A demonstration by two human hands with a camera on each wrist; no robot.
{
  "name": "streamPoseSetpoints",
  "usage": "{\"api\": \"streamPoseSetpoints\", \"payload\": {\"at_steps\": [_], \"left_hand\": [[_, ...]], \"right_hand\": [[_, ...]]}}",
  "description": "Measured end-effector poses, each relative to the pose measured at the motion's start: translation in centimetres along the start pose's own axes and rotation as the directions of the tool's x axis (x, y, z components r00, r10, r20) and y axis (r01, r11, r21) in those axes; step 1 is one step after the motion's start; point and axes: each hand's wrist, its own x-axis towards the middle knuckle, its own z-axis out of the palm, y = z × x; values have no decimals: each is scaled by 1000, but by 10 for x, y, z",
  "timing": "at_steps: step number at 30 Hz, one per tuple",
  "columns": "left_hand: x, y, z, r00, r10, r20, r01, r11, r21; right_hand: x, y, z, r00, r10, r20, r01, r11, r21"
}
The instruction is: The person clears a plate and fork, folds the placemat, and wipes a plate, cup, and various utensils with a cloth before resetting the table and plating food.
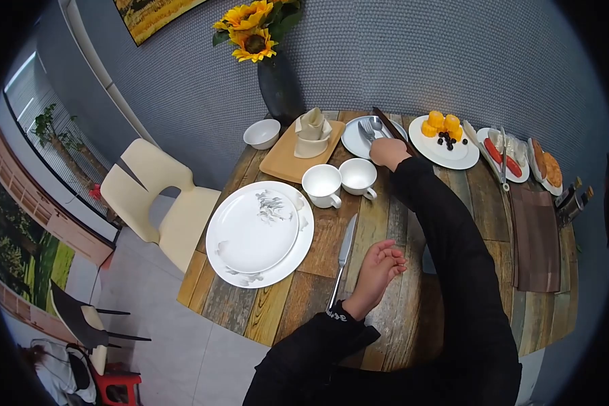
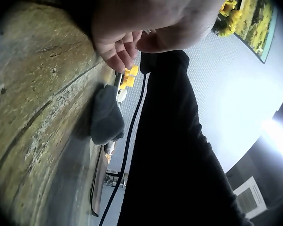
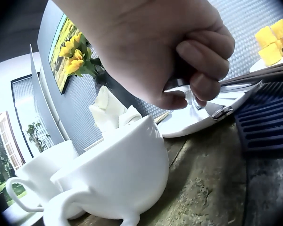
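At the far side of the table my right hand point(image 1: 389, 153) reaches over a small pale plate point(image 1: 351, 140). Its fingers point(image 3: 205, 56) curl round a fork point(image 1: 366, 129), whose handle is mostly hidden in the hand. Beside the fork lies a spoon point(image 1: 376, 124), and dark chopsticks point(image 1: 386, 122) slant across the plate's right side. Two white cups point(image 1: 321, 183) stand close to this hand. My left hand point(image 1: 375, 274) is nearer me above the table, its fingers loosely bent with nothing in them. A table knife point(image 1: 346, 243) lies just left of it.
Stacked white plates point(image 1: 250, 230) lie on the left. Behind the cups, a wooden tray point(image 1: 277, 162) bears a folded napkin point(image 1: 311, 133), near a bowl point(image 1: 262, 134) and sunflower vase point(image 1: 280, 88). Food plates, including a fruit plate point(image 1: 446, 157), and a brown cloth point(image 1: 536, 240) are on the right.
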Motion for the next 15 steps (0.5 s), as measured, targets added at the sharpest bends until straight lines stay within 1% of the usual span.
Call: {"api": "streamPoseSetpoints", "payload": {"at_steps": [6,8,15], "left_hand": [[-1,3,1,1000,-19,-22,19,1000,-14],[-1,3,1,1000,-20,-16,20,1000,-2],[0,2,-1,1000,-22,-6,22,1000,-11]], "right_hand": [[11,-6,8,1000,-9,-2,8,998,-59],[12,-6,5,998,-6,63,11,997,-82],[20,-10,3,997,-13,73,22,992,-123]]}}
